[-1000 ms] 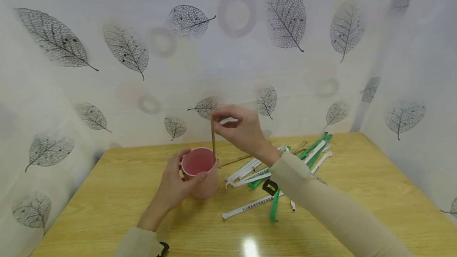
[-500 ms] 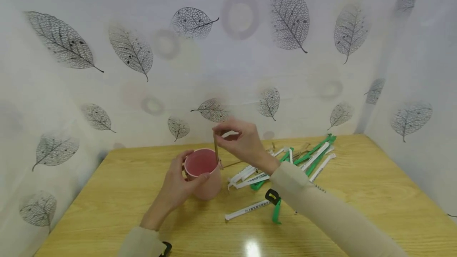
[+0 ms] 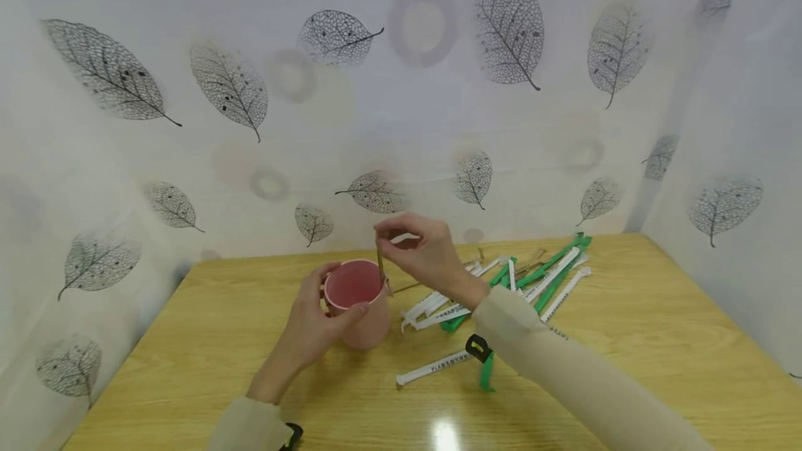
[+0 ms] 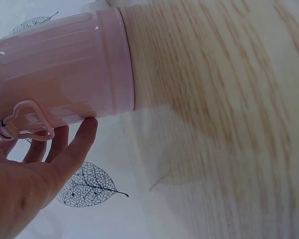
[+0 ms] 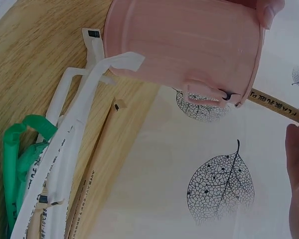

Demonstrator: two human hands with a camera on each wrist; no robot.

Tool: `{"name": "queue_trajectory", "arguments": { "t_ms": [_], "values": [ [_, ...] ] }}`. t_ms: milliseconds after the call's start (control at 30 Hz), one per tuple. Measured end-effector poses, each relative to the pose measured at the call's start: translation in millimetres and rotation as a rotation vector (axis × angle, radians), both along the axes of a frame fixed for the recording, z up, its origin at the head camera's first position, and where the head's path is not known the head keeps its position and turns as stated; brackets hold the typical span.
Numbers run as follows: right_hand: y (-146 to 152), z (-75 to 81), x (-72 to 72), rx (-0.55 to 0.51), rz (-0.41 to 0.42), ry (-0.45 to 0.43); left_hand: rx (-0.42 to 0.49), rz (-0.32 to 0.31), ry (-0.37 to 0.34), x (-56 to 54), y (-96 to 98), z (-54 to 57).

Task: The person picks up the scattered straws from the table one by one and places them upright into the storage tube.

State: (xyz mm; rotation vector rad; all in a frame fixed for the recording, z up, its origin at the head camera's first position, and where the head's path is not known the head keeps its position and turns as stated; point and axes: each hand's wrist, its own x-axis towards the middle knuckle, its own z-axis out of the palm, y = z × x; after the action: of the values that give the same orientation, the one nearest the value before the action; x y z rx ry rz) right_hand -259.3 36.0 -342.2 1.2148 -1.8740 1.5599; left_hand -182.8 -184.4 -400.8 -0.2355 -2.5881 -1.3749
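Curtain [image 3: 432,124] with dark leaf prints is filling the upper half of the head view and running out of the frame at the top. Below it, a wooden table [image 3: 188,360] is extending past the bottom edge. From the lower right, the right sleeve [image 3: 589,374] is covering part of a heap of white and green wrapped straws [image 3: 553,275], so their number I cannot tell. Left hand [image 3: 313,319] is gripping a pink cup [image 3: 363,329] left of centre, thumb lying at the near rim, its other fingers partly hiding behind the wall. Right hand [image 3: 426,249], near the centre, is pinching a brown straw [image 3: 380,266] by the upper end; in the right wrist view these fingertips are falling outside the right edge. The straw's lower end is disappearing inside the cup's rim, and how deep it is reaching cannot be seen.
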Motion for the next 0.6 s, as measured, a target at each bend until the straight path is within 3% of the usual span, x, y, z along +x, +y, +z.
{"name": "queue_trajectory", "arguments": {
  "t_ms": [300, 600],
  "values": [
    [11, 4.0, 0.4, 0.022, -0.011, -0.113, 0.003, 0.005, -0.008, 0.0, -0.3, 0.1],
    [17, 1.6, -0.3, 0.065, -0.043, -0.032, -0.003, -0.007, 0.021, -0.3, -0.6, -1.4]
  ]
}}
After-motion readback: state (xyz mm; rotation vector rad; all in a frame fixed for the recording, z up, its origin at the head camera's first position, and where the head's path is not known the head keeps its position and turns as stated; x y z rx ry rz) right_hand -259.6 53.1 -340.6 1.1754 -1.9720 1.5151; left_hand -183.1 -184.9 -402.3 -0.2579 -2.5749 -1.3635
